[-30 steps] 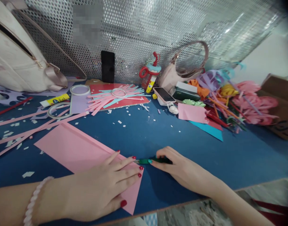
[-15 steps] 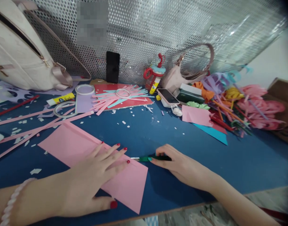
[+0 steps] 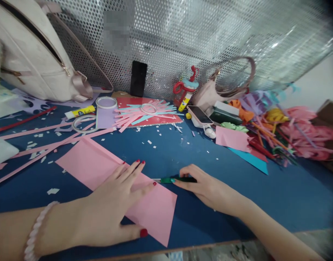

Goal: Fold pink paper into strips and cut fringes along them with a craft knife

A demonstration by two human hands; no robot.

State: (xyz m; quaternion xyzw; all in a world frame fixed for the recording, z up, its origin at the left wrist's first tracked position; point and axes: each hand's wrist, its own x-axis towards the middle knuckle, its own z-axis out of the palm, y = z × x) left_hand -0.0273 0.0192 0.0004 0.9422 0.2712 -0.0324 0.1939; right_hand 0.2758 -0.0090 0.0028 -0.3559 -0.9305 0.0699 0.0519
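A pink paper sheet [image 3: 90,165] lies flat on the blue table [image 3: 277,192]. My left hand [image 3: 112,206] presses on its near half, fingers spread and palm down. My right hand [image 3: 207,188] grips a green-handled craft knife [image 3: 171,179] lying low on the table, its metal tip touching the sheet's right edge just beside my left fingertips.
Long pink strips [image 3: 46,145] and small scraps litter the left. Tape rolls [image 3: 83,123], a glue stick [image 3: 79,112], a red card with cut strips [image 3: 147,112], a phone [image 3: 200,115], bags and a heap of coloured paper [image 3: 277,123] crowd the back and right.
My left hand slid back left along the pink sheet, away from its right corner. The knife in my right hand stayed at the sheet's edge. The view shifted slightly left.
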